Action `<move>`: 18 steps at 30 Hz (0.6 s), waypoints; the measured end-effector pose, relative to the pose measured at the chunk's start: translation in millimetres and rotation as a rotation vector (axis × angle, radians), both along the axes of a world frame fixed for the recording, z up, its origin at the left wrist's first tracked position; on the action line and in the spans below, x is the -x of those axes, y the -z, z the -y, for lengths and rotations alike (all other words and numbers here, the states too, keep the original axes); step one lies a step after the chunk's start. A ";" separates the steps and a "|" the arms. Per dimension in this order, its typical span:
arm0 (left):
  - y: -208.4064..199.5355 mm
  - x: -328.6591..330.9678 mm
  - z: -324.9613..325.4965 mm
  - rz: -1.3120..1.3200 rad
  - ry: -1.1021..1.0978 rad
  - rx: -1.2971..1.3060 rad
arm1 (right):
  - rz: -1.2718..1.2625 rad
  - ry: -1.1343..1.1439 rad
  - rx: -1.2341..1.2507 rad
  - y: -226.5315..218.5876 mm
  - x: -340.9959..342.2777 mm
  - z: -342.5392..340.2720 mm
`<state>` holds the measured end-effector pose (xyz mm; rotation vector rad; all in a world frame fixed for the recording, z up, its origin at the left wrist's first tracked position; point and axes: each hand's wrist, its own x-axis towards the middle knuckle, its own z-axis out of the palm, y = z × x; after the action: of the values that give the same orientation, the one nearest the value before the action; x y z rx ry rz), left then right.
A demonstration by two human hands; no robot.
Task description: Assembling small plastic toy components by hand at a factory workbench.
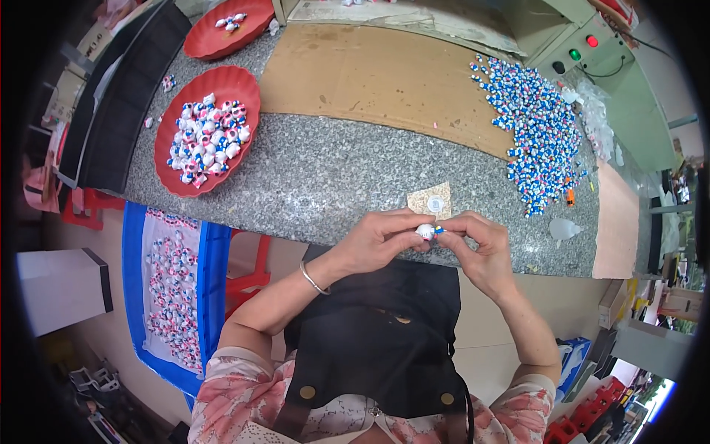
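Both hands meet at the near edge of the speckled stone bench. Between the fingertips of my left hand (377, 240) is a small white figurine head (424, 232). My right hand (479, 244) pinches a small blue figurine body (439, 229) against the head's right side. Whether the two pieces are fully joined is too small to tell. Just beyond the fingers lies a tan patterned square (418, 200) with a round white piece (435, 204) on it.
A red scalloped bowl (164, 140) at left holds white figurine heads; another red bowl (203, 46) stands behind. A big pile of blue figurine bodies (536, 122) covers the right side. A blue crate (135, 296) with many figurines stands low left. A clear plastic bottle (564, 229) lies at right.
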<state>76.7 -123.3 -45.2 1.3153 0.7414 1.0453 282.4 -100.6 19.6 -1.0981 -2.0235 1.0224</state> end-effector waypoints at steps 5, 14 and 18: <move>-9.8 7.6 1.3 0.091 0.094 0.151 | 0.014 -0.087 0.053 -6.9 5.9 -0.3; -15.2 22.3 -6.4 0.075 0.038 0.216 | -0.037 -0.088 0.080 -9.3 31.9 -16.5; -14.8 46.0 -8.9 0.172 -0.017 0.288 | 0.103 -0.180 0.071 -10.0 52.1 -30.9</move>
<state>30.7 -114.4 -30.4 0.9620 0.7424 1.0092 230.3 -69.7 29.6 -1.0385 -2.2156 1.1564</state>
